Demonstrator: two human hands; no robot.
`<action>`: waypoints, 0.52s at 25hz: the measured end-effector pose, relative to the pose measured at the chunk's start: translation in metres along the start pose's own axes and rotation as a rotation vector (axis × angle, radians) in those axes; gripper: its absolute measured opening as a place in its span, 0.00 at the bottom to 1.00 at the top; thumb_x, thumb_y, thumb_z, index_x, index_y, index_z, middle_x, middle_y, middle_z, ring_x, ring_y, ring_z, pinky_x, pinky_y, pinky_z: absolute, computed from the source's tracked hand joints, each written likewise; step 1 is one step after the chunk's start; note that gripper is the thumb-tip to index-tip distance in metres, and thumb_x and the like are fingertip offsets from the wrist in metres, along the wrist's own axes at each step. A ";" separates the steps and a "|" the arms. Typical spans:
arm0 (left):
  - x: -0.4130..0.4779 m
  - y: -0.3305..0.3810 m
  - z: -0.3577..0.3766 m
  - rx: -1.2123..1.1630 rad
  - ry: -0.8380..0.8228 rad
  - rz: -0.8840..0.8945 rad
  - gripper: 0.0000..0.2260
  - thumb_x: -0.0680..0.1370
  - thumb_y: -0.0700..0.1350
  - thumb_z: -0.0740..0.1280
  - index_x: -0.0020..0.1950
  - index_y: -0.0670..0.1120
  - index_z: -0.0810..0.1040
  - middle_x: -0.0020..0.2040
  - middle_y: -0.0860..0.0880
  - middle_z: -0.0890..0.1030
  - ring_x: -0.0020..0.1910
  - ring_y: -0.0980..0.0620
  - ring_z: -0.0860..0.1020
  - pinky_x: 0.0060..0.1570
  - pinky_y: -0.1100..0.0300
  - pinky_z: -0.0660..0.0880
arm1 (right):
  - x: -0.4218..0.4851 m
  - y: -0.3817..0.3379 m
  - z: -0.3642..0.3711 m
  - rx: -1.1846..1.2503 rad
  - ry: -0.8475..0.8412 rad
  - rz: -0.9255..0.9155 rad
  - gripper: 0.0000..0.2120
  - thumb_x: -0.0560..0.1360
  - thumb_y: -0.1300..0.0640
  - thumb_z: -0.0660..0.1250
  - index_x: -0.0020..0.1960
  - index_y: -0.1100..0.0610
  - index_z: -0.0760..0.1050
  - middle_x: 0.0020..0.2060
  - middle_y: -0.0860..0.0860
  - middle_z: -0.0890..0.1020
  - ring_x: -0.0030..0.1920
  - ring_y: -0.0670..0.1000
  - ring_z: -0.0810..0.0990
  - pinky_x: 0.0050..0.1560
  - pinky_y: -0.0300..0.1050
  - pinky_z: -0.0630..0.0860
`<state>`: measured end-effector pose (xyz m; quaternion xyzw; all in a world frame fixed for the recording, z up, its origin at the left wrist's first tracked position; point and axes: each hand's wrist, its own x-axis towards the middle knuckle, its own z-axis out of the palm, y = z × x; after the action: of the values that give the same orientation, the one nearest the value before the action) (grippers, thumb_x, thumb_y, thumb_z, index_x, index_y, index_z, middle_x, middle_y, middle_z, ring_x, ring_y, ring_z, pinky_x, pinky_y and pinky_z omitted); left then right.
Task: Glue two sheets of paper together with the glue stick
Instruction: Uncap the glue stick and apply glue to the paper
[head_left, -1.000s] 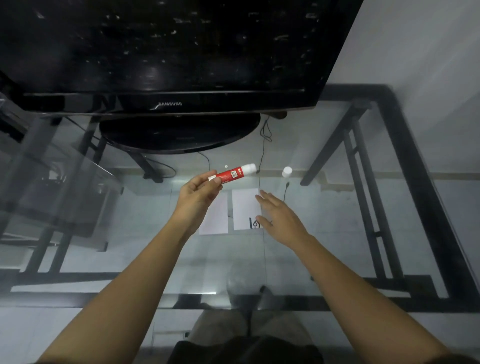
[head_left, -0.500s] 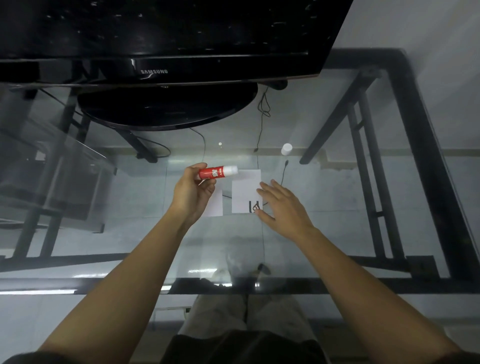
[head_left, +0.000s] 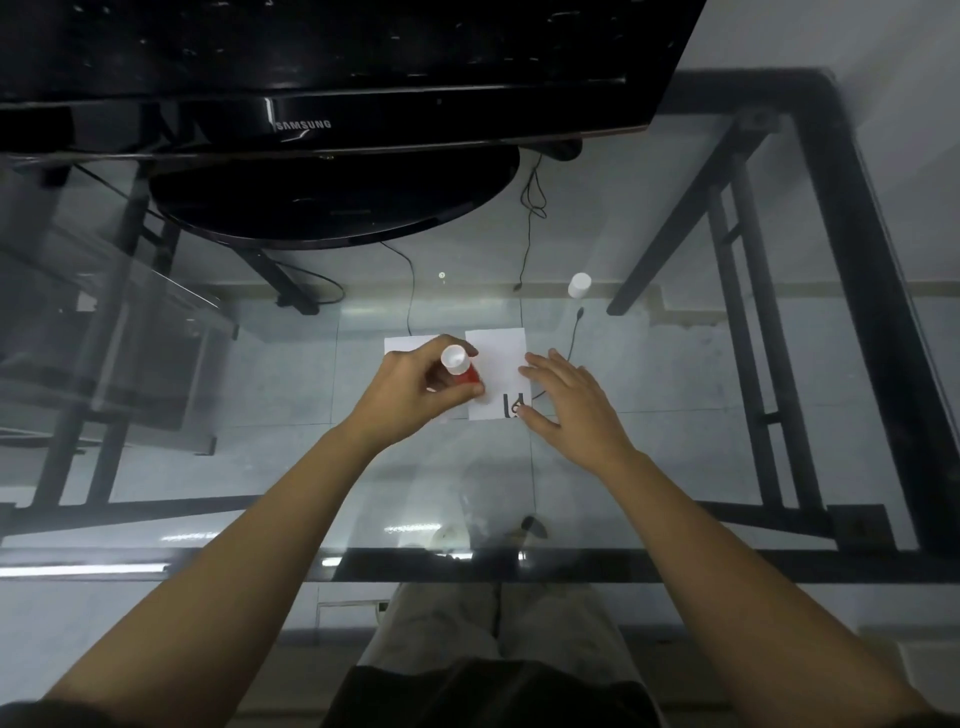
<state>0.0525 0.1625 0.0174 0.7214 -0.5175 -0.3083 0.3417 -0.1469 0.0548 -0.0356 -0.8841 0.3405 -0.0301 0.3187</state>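
Swung down from its sideways hold of half a second ago, the glue stick (head_left: 461, 368) now stands nearly upright in the person's left hand (head_left: 415, 392), its white end toward the camera and its red body pointing down at the left edge of the right sheet of paper (head_left: 496, 358). Fingers and thumb of that hand are clamped around the red barrel; whether the tip touches the paper cannot be told, as the hand hides it. At three o'clock from it, the right hand (head_left: 571, 405) lies flat with fingers spread and holding nothing, its fingertips (head_left: 530, 371) pressing the right edge of the same sheet, just beside a dark handwritten mark (head_left: 513, 406) at the sheet's near corner. The left sheet of paper (head_left: 408, 344) lies beside the right one, mostly covered by the left hand. Both sheets rest on a glass tabletop (head_left: 675, 395) with a black frame. At one o'clock from the sheets, well apart, stands a small white cap (head_left: 579, 285). At twelve o'clock, a black television (head_left: 332, 62) on its oval stand (head_left: 332, 202) fills the far side, thin cables (head_left: 530, 218) trailing beneath the glass.
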 end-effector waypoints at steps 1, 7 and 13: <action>0.001 0.000 -0.001 0.053 -0.027 0.019 0.12 0.70 0.51 0.73 0.49 0.52 0.75 0.43 0.53 0.82 0.40 0.62 0.78 0.40 0.74 0.72 | 0.000 0.000 0.001 0.004 0.005 0.003 0.23 0.76 0.48 0.62 0.68 0.53 0.66 0.72 0.48 0.65 0.74 0.49 0.56 0.72 0.51 0.50; 0.004 -0.002 0.004 0.119 -0.164 0.128 0.11 0.71 0.51 0.72 0.48 0.49 0.76 0.43 0.52 0.83 0.39 0.60 0.79 0.43 0.71 0.75 | 0.001 -0.001 0.002 -0.002 0.015 0.011 0.22 0.76 0.48 0.63 0.68 0.53 0.66 0.72 0.49 0.65 0.74 0.50 0.56 0.72 0.51 0.49; 0.016 -0.001 -0.007 0.203 -0.100 0.147 0.11 0.71 0.50 0.72 0.48 0.47 0.76 0.44 0.50 0.83 0.40 0.55 0.80 0.45 0.63 0.78 | 0.001 0.001 0.002 0.013 0.011 0.006 0.22 0.76 0.48 0.62 0.68 0.53 0.65 0.72 0.48 0.64 0.74 0.49 0.54 0.72 0.50 0.48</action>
<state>0.0632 0.1485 0.0188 0.6962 -0.6138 -0.2640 0.2623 -0.1460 0.0552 -0.0378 -0.8807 0.3448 -0.0361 0.3227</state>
